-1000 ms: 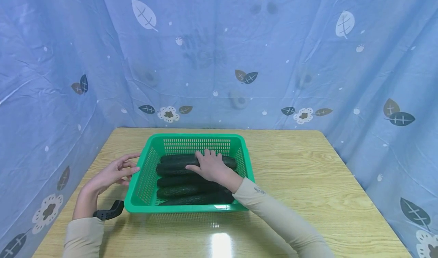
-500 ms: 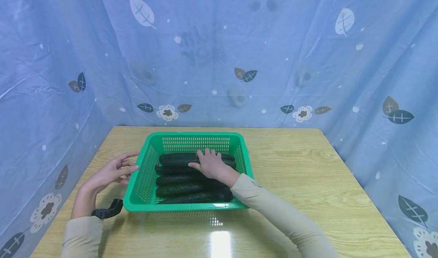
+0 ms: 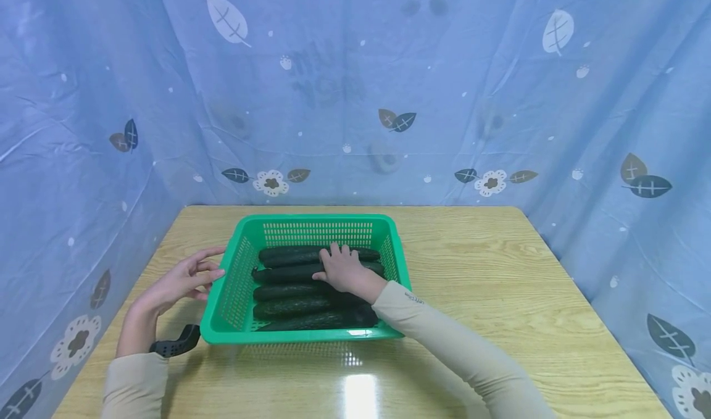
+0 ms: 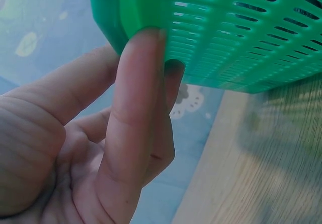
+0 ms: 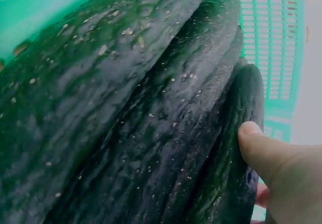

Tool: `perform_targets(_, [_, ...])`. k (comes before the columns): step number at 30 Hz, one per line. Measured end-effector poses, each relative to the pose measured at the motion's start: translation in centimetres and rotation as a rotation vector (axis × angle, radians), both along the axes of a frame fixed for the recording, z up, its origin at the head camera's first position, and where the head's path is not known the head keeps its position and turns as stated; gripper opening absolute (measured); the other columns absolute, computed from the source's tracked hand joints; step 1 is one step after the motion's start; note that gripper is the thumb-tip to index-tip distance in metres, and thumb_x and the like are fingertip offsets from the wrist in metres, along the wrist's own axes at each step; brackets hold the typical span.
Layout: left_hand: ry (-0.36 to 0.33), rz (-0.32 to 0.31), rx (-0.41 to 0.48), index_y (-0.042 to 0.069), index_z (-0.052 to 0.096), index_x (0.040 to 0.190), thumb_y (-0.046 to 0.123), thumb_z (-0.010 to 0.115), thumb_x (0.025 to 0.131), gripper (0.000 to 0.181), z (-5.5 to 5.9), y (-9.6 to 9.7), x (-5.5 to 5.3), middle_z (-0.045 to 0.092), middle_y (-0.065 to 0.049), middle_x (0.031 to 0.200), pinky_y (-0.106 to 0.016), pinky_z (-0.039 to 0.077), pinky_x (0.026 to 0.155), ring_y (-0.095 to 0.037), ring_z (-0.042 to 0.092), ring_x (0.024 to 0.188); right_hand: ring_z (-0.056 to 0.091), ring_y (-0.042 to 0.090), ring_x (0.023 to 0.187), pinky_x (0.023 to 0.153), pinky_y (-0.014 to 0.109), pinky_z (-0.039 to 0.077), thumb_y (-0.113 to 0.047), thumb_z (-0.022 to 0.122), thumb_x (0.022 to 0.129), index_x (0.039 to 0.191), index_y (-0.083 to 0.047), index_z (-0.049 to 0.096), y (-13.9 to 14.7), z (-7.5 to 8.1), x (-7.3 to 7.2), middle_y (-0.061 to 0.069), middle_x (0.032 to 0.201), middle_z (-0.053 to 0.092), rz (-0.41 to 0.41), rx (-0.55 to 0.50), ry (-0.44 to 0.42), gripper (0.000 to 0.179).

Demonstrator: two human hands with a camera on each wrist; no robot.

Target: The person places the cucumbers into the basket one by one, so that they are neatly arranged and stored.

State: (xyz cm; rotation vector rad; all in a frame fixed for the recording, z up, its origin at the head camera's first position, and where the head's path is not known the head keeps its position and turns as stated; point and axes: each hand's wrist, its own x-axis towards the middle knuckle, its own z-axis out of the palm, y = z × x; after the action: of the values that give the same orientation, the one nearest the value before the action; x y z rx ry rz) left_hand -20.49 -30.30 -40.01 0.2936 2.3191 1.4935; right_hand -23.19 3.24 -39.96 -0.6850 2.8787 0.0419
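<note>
Several dark green cucumbers lie side by side in a green plastic basket on the wooden table. My right hand reaches in from the right and grips a cucumber towards the back of the row. In the right wrist view its thumb presses one side of a bumpy cucumber, and the other fingers are mostly hidden behind. At the basket's left end, my left hand holds the rim between thumb and fingers. The left wrist view shows fingertips right under that rim.
The wooden table extends to the right of the basket. Blue patterned curtains enclose the back and both sides. A black curved device sits at the left wrist, close to the basket's front left corner.
The right thumb has drawn in closer to its fingers, and the cucumbers at the back have shifted slightly apart. The left hand and the basket stay nearly in place.
</note>
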Motion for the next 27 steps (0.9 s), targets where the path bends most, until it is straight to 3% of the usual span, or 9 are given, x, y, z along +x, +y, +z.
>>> perform_targets(6, [0.021,0.003,-0.022,0.008,0.020,0.146,0.026,0.055,0.095,0.064,0.5,0.0,0.2,0.053,-0.015,0.107,-0.044,0.055,0.065,-0.019,0.057,0.074,0.038,0.021,0.080,0.066,0.033,0.034,-0.047,0.053,0.090,0.108,-0.018,0.046,0.5,0.9,0.0,0.007,0.103,0.044,-0.009,-0.134,-0.099,0.035])
perform_targets(15, [0.083,-0.041,-0.093,0.006,0.024,0.145,0.025,0.055,0.094,0.063,1.3,-0.2,0.6,0.051,-0.021,0.111,-0.043,0.055,0.066,-0.021,0.060,0.077,0.047,0.025,0.093,0.073,0.039,0.045,-0.040,0.061,0.088,0.112,-0.017,0.051,2.7,1.9,-0.1,0.009,0.110,0.047,0.081,-0.196,-0.088,0.035])
perform_targets(21, [0.139,-0.105,-0.172,-0.001,0.024,0.143,0.022,0.054,0.095,0.061,2.2,-0.3,-0.4,0.050,-0.024,0.105,-0.042,0.055,0.066,-0.023,0.064,0.077,0.048,0.024,0.089,0.071,0.038,0.044,-0.038,0.060,0.089,0.111,-0.013,0.054,5.0,3.2,-0.9,0.008,0.104,0.051,0.104,-0.245,-0.042,0.033])
perform_targets(27, [0.231,-0.100,-0.252,-0.003,0.032,0.139,0.022,0.054,0.095,0.055,3.3,0.1,-2.0,0.052,-0.020,0.101,-0.037,0.055,0.069,-0.026,0.065,0.078,0.050,0.027,0.089,0.073,0.040,0.043,-0.038,0.058,0.091,0.112,-0.012,0.054,7.5,4.4,-2.1,0.010,0.104,0.052,0.086,-0.237,0.044,0.034])
